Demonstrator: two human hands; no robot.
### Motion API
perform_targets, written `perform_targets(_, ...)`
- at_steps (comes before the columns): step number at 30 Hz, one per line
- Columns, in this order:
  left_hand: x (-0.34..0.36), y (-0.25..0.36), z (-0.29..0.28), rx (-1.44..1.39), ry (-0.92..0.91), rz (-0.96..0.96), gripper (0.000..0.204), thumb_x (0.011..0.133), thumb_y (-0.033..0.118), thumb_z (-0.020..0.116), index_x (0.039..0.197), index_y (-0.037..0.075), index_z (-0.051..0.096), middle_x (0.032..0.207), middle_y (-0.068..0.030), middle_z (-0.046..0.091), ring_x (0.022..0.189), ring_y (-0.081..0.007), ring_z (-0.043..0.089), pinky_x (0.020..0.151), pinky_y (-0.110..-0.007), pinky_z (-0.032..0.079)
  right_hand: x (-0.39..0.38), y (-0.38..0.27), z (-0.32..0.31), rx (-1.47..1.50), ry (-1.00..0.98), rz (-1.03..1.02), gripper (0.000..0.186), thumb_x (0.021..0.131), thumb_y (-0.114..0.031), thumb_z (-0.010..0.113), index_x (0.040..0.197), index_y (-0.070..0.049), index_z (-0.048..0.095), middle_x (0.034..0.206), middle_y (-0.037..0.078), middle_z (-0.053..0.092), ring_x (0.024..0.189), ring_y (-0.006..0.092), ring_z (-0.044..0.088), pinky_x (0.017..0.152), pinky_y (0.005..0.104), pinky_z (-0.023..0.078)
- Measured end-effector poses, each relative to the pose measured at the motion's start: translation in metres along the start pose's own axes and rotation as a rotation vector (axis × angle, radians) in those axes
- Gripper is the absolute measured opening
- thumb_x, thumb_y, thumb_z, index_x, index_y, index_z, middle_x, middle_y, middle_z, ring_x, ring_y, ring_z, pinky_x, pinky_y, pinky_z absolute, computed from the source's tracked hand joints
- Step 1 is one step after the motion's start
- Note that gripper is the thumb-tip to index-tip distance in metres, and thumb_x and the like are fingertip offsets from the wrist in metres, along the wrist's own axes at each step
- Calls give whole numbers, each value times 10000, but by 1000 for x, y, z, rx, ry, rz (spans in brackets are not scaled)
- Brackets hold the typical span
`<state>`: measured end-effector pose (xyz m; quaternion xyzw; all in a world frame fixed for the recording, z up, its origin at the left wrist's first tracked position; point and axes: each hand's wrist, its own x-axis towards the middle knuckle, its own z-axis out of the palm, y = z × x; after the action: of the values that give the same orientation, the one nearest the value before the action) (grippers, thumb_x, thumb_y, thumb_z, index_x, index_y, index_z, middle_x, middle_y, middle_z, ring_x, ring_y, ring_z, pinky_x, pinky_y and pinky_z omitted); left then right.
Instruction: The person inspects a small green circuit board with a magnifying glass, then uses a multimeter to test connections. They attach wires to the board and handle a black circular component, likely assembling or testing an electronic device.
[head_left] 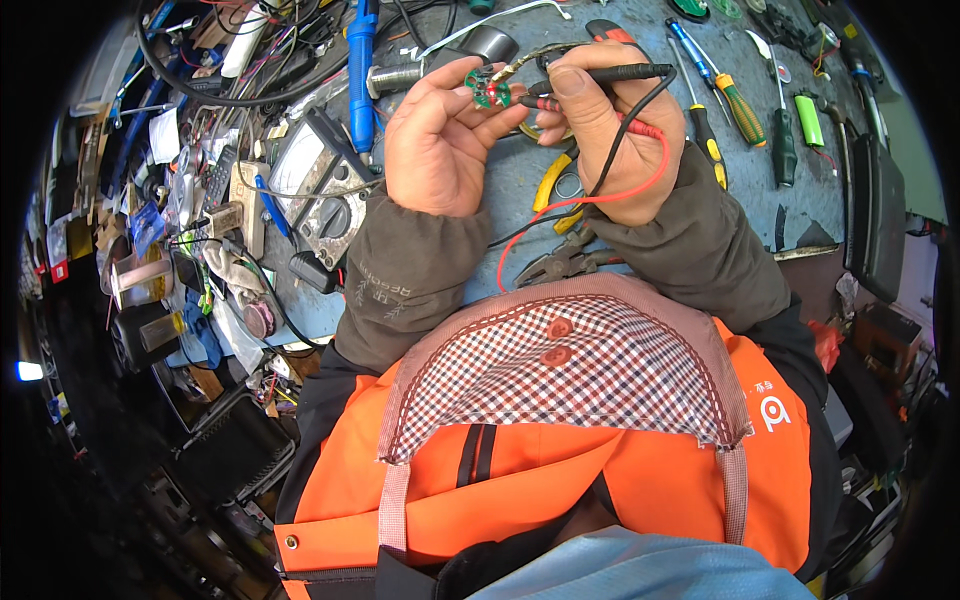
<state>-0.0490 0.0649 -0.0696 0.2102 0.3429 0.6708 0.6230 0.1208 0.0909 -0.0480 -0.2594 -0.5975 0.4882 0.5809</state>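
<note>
My left hand (pixel 438 145) pinches a small round green circuit board (pixel 489 92) with a bit of red glowing or showing near its middle. Held like a pair of chopsticks in my right hand (pixel 622 150) are two test probes, a black probe (pixel 628 73) and a red probe (pixel 543 103). Their tips are at or close to the board's right edge; contact is too small to tell. A red lead (pixel 570 203) and a black lead (pixel 612 170) trail from them over my right hand. An analog multimeter (pixel 325 205) lies left of my left wrist.
Pliers with yellow handles (pixel 560 262) lie between my sleeves. At the right are an orange-green screwdriver (pixel 740 108), a dark green screwdriver (pixel 784 160) and a green battery-like cylinder (pixel 808 122). A blue tool (pixel 361 75) lies behind my left hand; cables and parts crowd the left.
</note>
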Motion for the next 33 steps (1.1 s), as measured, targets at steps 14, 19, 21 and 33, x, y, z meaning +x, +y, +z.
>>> perform_targets(14,1,0,-2,-23,-25,2,364,938,51,462,1265,-78,554,1124,-224,686,1037,-365,709,886,-456,628,2,4,2,-14,16,-13,151,1006,-147,673,1040,-1,651,760,16,620,612,57,574,538,212,474)
perform_targets(19,1,0,-3,-30,-33,-7,359,939,57,467,1260,-76,557,1109,-222,692,1025,-358,713,883,-455,629,2,3,2,-12,11,23,159,1010,-152,666,1047,2,652,766,16,623,616,55,574,543,207,472)
perform_targets(21,0,0,-2,-33,-27,-9,354,941,62,473,1256,-73,559,1105,-223,694,1017,-355,716,881,-455,630,3,3,2,-17,-3,8,156,1011,-148,662,1050,3,653,773,18,625,623,53,576,549,204,474)
perform_targets(33,-2,0,1,-38,-11,-12,330,939,70,516,1236,-65,567,1082,-223,702,968,-344,727,865,-449,635,4,7,0,-48,-30,26,158,1022,-155,643,1077,-7,651,822,19,640,665,52,593,569,204,501)
